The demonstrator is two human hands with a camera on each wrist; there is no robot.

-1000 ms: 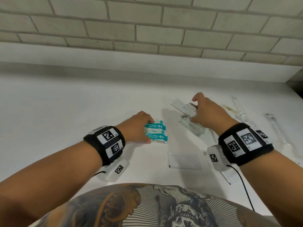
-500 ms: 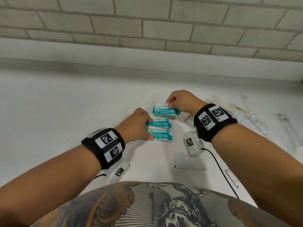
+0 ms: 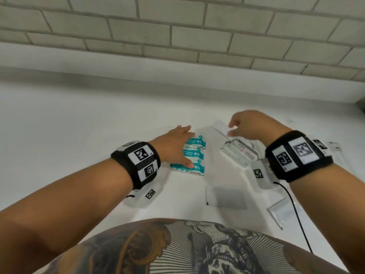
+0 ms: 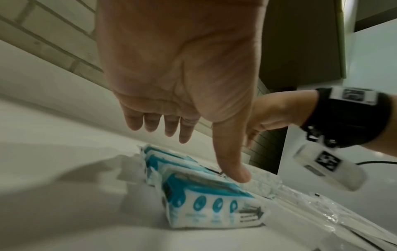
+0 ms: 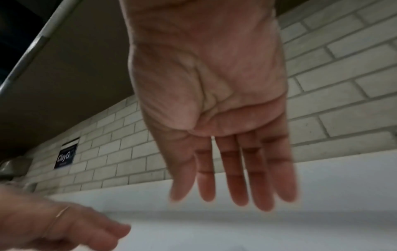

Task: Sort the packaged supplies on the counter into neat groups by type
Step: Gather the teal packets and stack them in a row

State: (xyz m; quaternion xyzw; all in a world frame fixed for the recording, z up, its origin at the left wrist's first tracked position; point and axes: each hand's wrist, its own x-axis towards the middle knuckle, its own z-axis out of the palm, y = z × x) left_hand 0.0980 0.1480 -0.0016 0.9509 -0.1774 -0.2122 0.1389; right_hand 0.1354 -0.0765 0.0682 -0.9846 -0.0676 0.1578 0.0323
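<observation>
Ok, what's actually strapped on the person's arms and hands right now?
Both forearms are bare, with no sleeves. The left wrist band and right wrist band are black and carry white square-code tags. A translucent camera pod with its own tag hangs under the right wrist, trailing a black cable. A thin ring sits on the left hand.

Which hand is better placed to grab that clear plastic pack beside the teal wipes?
Right hand: open, hovering just above the clear plastic pack. Left hand rests on the teal wipe packets.
</observation>
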